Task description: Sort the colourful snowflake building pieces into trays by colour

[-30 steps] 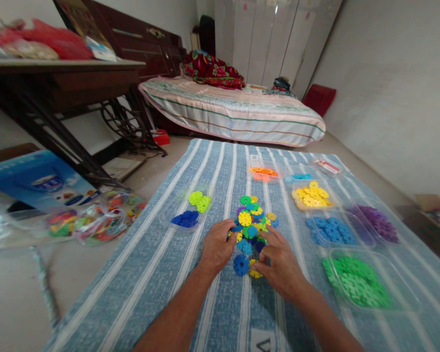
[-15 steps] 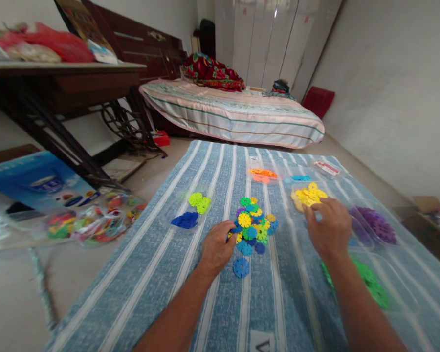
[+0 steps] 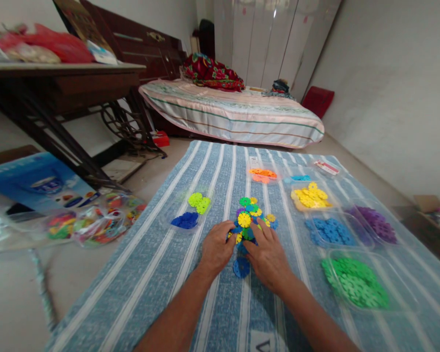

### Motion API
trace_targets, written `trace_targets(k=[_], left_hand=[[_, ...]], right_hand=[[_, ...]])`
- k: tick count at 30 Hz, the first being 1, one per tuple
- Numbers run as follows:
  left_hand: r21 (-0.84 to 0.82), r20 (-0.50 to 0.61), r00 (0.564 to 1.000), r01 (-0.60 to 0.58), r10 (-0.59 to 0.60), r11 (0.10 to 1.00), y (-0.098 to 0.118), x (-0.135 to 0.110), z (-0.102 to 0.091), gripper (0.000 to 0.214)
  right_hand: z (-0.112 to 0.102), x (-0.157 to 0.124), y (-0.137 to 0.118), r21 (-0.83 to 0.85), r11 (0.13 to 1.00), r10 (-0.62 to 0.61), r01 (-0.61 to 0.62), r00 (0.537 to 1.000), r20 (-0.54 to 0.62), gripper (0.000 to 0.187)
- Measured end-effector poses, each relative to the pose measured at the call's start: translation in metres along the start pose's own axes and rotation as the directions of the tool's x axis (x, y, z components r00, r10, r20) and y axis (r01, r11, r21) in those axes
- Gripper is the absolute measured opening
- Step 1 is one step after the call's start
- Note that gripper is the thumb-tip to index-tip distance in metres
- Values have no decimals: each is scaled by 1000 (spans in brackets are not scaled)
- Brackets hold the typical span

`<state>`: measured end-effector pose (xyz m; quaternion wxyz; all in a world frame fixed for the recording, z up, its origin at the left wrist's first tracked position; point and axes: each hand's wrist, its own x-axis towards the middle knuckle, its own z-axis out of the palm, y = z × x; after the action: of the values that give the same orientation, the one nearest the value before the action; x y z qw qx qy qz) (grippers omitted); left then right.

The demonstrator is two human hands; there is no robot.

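Observation:
A heap of mixed snowflake-disc toy pieces in yellow, green, blue and purple lies mid-table. My left hand rests at the heap's left edge, fingers slightly curled and thumb apart, with nothing clearly held. From the right, my right hand reaches over the heap, touching discs with thumb and fingers apart. Its fingers hide part of the heap. One blue disc lies just in front, partly under the right hand's shadow. To the right stand clear tubs of yellow discs, blue discs and green discs.
Further right is a tub of purple discs. Orange discs and light blue discs sit in tubs at the back. On the left a tub holds lime discs and dark blue discs. A striped cloth covers the table.
My right hand has moved left from the yellow tub to the heap, uncovering the blue and green tubs. My left hand has stayed in place.

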<state>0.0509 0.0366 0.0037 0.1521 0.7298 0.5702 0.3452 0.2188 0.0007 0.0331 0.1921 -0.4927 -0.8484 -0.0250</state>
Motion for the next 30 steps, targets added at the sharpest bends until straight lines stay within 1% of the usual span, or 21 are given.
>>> trace_targets(k=[4, 7, 10, 12, 16, 20, 23, 25, 27, 29, 30], left_hand=[[8, -3, 1000, 1, -1, 1000, 0, 0, 0, 24], [11, -2, 1000, -5, 5, 1000, -1, 0, 0, 24], [10, -11, 1000, -10, 10, 1000, -2, 0, 1, 23], [11, -17, 1000, -11, 11, 1000, -2, 0, 1, 23], [10, -19, 1000, -8, 9, 1000, -2, 0, 1, 23], [0, -15, 1000, -9, 9, 1000, -2, 0, 0, 23], [-9, -8, 1000, -10, 10, 1000, -1, 0, -1, 23], [-13, -12, 1000, -12, 12, 1000, -1, 0, -2, 22], [-15, -27, 999, -17, 17, 1000, -2, 0, -1, 21], [-18, -39, 999, -21, 20, 1000, -2, 0, 0, 21], [-20, -42, 999, -20, 19, 1000, -3, 0, 0, 21]], right_hand=[[1, -1, 1, 26, 999, 21, -22, 998, 56, 10], [-1, -1, 3, 91, 995, 37, -43, 997, 67, 13], [-5, 1, 5, 168, 985, 36, -48, 997, 72, 8], [-8, 3, 7, 208, 977, 31, -46, 997, 76, 9], [-13, 6, 13, 261, 963, 43, -60, 997, 71, 11], [-12, 3, 18, 307, 948, 73, -85, 996, 51, 12], [-14, 4, 23, 328, 941, 70, -80, 997, 40, 13], [-18, 9, 31, 317, 946, 69, -72, 997, 19, 13], [-28, 23, 47, 270, 959, 95, -90, 996, -5, 14], [-43, 44, 73, 193, 969, 166, -157, 986, -34, 15], [-52, 57, 88, 141, 964, 236, -226, 970, -56, 16]])
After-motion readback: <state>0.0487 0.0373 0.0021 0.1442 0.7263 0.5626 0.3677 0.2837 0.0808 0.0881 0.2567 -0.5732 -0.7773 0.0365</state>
